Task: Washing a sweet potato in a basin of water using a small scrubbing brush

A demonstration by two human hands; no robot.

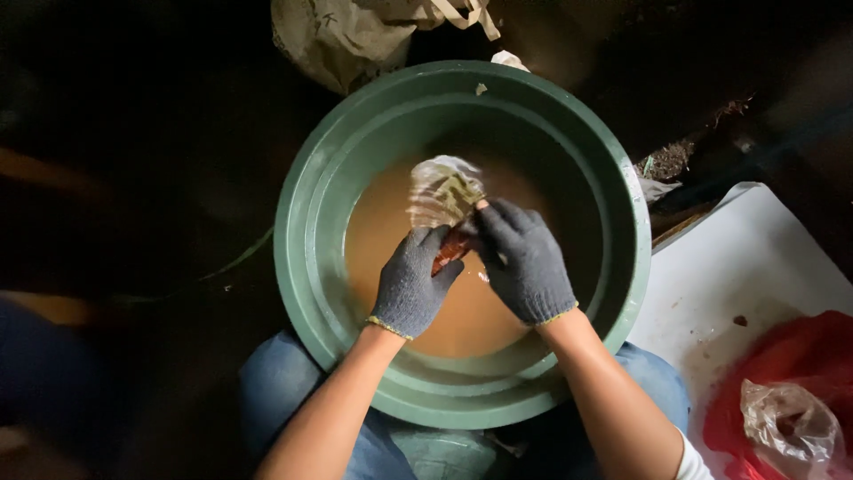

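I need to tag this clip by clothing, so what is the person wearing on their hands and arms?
Both the left hand and right hand wear grey knit gloves with thin yellow cuff trim. The forearms are bare; a white sleeve edge shows on the right arm.

Floor (133, 178) dark, mostly in shadow, details hard to make out. Light dim, falling from above onto centre. Crumpled beige sack (355, 36) at top, against dark ground. White board (746, 267) at right, flat, speckled with brown crumbs (surface otherwise plain). Red plastic bag (817, 356) on its lower corner, clear crumpled bag (791, 427) lying on red one. Loose soil and debris (666, 160) beside board's upper edge.
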